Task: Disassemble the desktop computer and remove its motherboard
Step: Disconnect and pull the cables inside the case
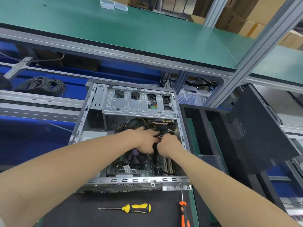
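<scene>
Green-topped shelving spans the far side of the station; below it a dark mat covers the worktop (91, 215), and the desktop computer (131, 133) lies on its side there with the side panel off, open face up. Motherboard (141, 167) sits flat on the case floor, near half, fan and slots exposed; drive cage (139, 102) at the far end.

Both hands meet inside the case, right of centre, just beyond the fan. Left hand (144, 138) lies palm down, fingers (154, 132) spread toward the right over a cable bundle; right hand (168, 145) is curled, its fingers pinched on something small and dark between the two hands — likely a connector or cable end, cannot tell which.

Judgement: unplugging step, board not yet free. Key relation — the gripped part is directly above the motherboard's far right region, touching both hands; the right hand has the grip, the left braces. Pull probably wants to go straight up off the board.

Yellow screwdriver (137, 208) and orange screwdriver (184, 213) lie unused on the near mat; black side panel (255, 128) leans at the right.
</scene>
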`<state>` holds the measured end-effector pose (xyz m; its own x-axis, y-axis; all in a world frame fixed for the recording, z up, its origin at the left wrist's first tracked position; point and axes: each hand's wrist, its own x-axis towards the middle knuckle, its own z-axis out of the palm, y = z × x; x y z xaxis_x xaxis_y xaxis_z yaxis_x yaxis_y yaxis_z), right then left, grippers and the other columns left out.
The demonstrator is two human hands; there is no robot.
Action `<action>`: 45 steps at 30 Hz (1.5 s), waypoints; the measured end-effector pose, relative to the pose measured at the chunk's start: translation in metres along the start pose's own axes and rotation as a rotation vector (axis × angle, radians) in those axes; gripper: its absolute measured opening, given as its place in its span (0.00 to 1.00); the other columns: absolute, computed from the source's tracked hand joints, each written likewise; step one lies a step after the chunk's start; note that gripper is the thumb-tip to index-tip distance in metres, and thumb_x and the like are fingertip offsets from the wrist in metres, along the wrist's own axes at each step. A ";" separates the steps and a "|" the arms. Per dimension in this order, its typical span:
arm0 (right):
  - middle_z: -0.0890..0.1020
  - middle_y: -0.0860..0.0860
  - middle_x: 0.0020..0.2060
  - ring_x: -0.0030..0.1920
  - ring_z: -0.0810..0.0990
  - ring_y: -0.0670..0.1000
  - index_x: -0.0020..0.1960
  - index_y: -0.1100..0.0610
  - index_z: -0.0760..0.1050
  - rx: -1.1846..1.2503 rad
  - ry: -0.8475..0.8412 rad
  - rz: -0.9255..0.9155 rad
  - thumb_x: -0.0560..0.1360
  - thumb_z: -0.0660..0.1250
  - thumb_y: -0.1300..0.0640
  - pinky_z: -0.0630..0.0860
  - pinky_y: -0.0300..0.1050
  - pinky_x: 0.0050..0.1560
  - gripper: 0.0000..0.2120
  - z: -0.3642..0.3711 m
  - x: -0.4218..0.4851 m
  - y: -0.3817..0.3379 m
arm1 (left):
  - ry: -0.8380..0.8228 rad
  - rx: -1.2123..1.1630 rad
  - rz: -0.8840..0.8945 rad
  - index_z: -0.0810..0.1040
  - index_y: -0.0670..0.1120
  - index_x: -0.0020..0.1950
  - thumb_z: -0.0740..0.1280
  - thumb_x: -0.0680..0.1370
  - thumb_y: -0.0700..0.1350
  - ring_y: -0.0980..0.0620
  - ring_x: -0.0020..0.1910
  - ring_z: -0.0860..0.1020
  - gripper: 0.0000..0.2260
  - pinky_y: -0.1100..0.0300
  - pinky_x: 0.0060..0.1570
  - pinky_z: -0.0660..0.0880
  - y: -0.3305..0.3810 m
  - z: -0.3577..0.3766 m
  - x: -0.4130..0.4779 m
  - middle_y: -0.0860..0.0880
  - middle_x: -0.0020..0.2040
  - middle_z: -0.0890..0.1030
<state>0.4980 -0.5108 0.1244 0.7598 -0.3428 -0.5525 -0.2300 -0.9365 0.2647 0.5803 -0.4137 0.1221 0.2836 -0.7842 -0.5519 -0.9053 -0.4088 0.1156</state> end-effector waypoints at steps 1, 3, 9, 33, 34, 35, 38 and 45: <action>0.77 0.60 0.63 0.62 0.79 0.60 0.67 0.64 0.76 0.041 0.034 0.004 0.83 0.58 0.59 0.74 0.47 0.50 0.16 -0.005 0.002 0.001 | 0.017 0.039 0.006 0.54 0.52 0.84 0.60 0.82 0.54 0.49 0.83 0.47 0.31 0.44 0.79 0.48 0.002 0.003 -0.001 0.50 0.85 0.47; 0.79 0.57 0.61 0.61 0.80 0.57 0.66 0.62 0.77 0.010 0.040 0.014 0.82 0.61 0.59 0.76 0.47 0.53 0.15 -0.011 0.012 0.002 | 0.027 0.092 -0.002 0.56 0.53 0.84 0.59 0.81 0.51 0.48 0.83 0.49 0.30 0.43 0.80 0.51 0.005 0.006 -0.002 0.50 0.85 0.48; 0.82 0.56 0.58 0.59 0.82 0.57 0.65 0.60 0.75 -0.042 0.099 0.075 0.78 0.67 0.63 0.76 0.49 0.47 0.15 -0.013 0.029 0.001 | -0.008 0.129 -0.068 0.67 0.47 0.79 0.58 0.79 0.50 0.47 0.82 0.54 0.27 0.42 0.78 0.54 0.013 0.003 -0.001 0.46 0.84 0.58; 0.80 0.55 0.58 0.60 0.82 0.58 0.64 0.58 0.78 -0.154 0.057 -0.021 0.78 0.64 0.66 0.75 0.48 0.43 0.16 -0.007 0.036 0.003 | -0.097 -0.009 -0.149 0.71 0.48 0.39 0.60 0.79 0.46 0.49 0.40 0.72 0.08 0.51 0.49 0.72 0.019 -0.016 0.006 0.48 0.43 0.74; 0.80 0.55 0.57 0.59 0.82 0.58 0.64 0.58 0.78 -0.150 0.059 -0.015 0.78 0.64 0.66 0.75 0.48 0.43 0.16 -0.008 0.036 0.003 | -0.102 -0.004 -0.151 0.71 0.48 0.40 0.60 0.79 0.47 0.49 0.41 0.73 0.08 0.51 0.48 0.72 0.019 -0.016 0.007 0.48 0.44 0.74; 0.80 0.54 0.56 0.58 0.82 0.57 0.63 0.58 0.79 -0.141 0.063 -0.007 0.78 0.64 0.66 0.75 0.48 0.42 0.15 -0.010 0.036 0.003 | -0.103 0.001 -0.153 0.72 0.48 0.41 0.60 0.79 0.47 0.49 0.42 0.73 0.08 0.51 0.48 0.71 0.019 -0.015 0.008 0.49 0.44 0.75; 0.81 0.54 0.55 0.56 0.83 0.57 0.61 0.58 0.79 -0.139 0.072 -0.010 0.78 0.64 0.66 0.74 0.48 0.43 0.14 -0.011 0.035 0.003 | -0.098 0.005 -0.155 0.73 0.48 0.42 0.61 0.80 0.47 0.49 0.41 0.74 0.08 0.52 0.46 0.72 0.019 -0.015 0.009 0.49 0.45 0.76; 0.80 0.55 0.56 0.57 0.83 0.58 0.61 0.59 0.79 -0.143 0.074 -0.004 0.78 0.64 0.66 0.76 0.50 0.45 0.14 -0.013 0.034 0.002 | -0.086 -0.016 -0.155 0.75 0.48 0.52 0.61 0.80 0.48 0.47 0.46 0.74 0.06 0.51 0.50 0.71 0.019 -0.012 0.010 0.49 0.45 0.75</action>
<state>0.5310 -0.5232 0.1167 0.8044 -0.3280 -0.4954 -0.1419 -0.9157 0.3759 0.5697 -0.4349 0.1285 0.3907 -0.6688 -0.6325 -0.8476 -0.5293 0.0361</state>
